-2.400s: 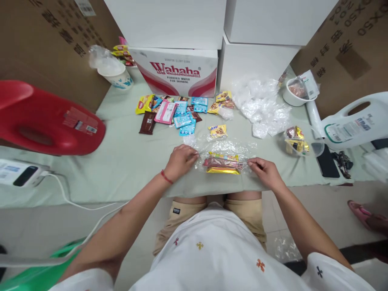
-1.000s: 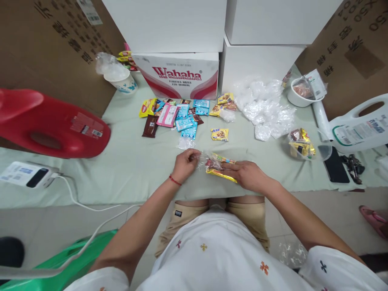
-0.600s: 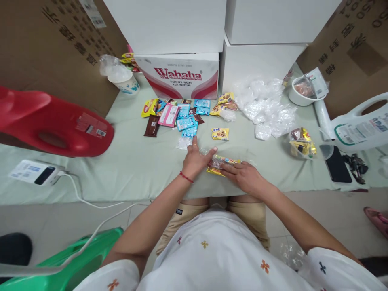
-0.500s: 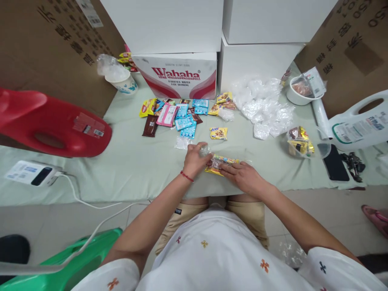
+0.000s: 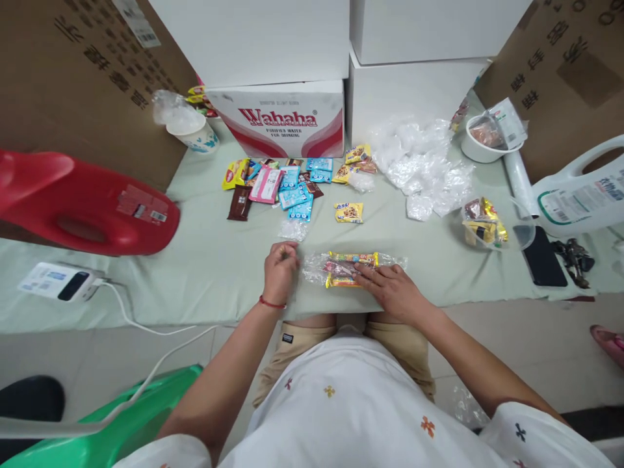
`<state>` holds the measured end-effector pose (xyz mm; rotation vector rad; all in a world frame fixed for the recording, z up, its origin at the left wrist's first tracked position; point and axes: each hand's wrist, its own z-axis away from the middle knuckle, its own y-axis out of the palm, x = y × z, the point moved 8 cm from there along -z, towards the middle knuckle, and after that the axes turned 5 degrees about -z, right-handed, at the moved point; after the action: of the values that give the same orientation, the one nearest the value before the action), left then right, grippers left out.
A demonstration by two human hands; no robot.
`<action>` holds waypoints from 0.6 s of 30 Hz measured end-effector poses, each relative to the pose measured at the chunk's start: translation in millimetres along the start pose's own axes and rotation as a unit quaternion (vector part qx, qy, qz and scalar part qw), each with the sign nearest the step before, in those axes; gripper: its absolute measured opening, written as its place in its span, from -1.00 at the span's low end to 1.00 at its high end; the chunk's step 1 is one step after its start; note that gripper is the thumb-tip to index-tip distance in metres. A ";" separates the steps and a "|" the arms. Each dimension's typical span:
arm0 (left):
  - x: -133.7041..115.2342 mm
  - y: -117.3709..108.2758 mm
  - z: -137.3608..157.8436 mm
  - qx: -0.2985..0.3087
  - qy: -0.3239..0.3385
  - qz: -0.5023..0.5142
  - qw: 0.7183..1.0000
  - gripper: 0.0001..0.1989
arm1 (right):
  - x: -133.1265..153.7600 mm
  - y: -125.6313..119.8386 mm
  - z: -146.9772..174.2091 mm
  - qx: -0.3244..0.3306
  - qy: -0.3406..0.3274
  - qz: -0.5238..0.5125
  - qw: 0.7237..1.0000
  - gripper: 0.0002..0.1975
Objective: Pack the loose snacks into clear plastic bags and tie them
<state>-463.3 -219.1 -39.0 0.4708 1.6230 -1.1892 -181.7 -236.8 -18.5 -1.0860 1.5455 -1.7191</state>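
Note:
In front of me a clear plastic bag point(image 5: 316, 269) lies flat on the cloth, its crinkled ends spread left and right. Inside it are yellow-and-red snack packets point(image 5: 350, 257) and a dark reddish packet between them. My right hand point(image 5: 390, 286) rests on the bag's right half, fingers stretched flat over the packets. Just off the bag's left end is my left hand point(image 5: 281, 273), its fingers curled in and nothing showing from them. A small clear wrapper point(image 5: 293, 229) lies beyond it, and a yellow cookie packet point(image 5: 349, 212) sits beyond the bag.
Assorted snack packets point(image 5: 267, 183) lie before a Wahaha carton point(image 5: 283, 120). Crumpled clear bags point(image 5: 419, 169) are heaped to their right. A plastic tub point(image 5: 485, 224), a phone point(image 5: 543, 257) and keys point(image 5: 574, 261) are at right. At left are a red jug point(image 5: 112, 214) and a white device point(image 5: 58, 283).
My left hand has let go of the bag's left end and moved left. The bag now lies flatter and more exposed, while my right hand stays on it.

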 end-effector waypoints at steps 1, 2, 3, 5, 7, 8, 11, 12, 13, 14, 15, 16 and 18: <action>-1.2 0.1 1.5 -0.001 -0.011 -0.015 1.000 -0.85 | 0.4 0.2 0.0 -0.002 0.002 0.000 1.000 -0.30; -3.8 1.4 3.1 0.002 -0.018 -0.048 0.999 -0.79 | 0.5 0.2 0.0 -0.004 0.005 0.000 1.000 -0.29; -7.4 3.6 5.0 0.009 -0.019 -0.099 0.995 -0.73 | 0.5 0.1 0.0 -0.005 0.008 0.000 1.000 -0.28; -15.0 8.9 9.3 0.035 -0.012 -0.228 0.973 -0.64 | 0.3 -0.2 0.1 -0.006 0.012 0.000 1.000 -0.27; -20.7 13.5 14.2 0.078 0.001 -0.306 0.949 -0.70 | 0.3 -0.6 0.1 -0.003 0.012 -0.004 1.000 -0.27; -23.7 14.8 16.7 0.100 0.010 -0.313 0.945 -0.78 | 0.3 -0.6 0.0 0.000 0.011 -0.008 1.000 -0.27; -39.3 13.8 23.3 0.137 0.042 -0.250 0.958 -0.89 | 0.7 -1.3 -1.0 0.011 0.009 -0.020 1.000 -0.28; -45.7 13.3 25.2 0.138 0.046 -0.225 0.963 -0.87 | 0.7 -1.9 -1.7 0.013 0.010 -0.023 1.000 -0.28; -52.0 14.2 27.4 0.136 0.047 -0.206 0.968 -0.86 | 0.8 -2.6 -2.5 0.015 0.011 -0.026 0.999 -0.29; -58.1 17.0 29.9 0.132 0.045 -0.195 0.971 -0.85 | 1.1 -3.3 -3.3 0.017 0.013 -0.029 0.999 -0.29; -63.7 22.6 33.1 0.132 0.045 -0.189 0.972 -0.86 | 1.3 -4.0 -4.2 0.019 0.015 -0.033 0.999 -0.29; -68.6 31.1 36.9 0.137 0.047 -0.187 0.972 -0.87 | 1.5 -4.5 -5.1 0.021 0.016 -0.035 0.999 -0.29; -74.1 52.9 45.6 0.161 0.055 -0.180 0.969 -0.84 | 1.9 -4.8 -6.4 0.022 0.017 -0.038 0.999 -0.30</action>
<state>-370.3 -217.7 2.4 0.4636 1.6609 -1.7425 -187.6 -234.5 -13.4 -1.1116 1.4961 -1.8231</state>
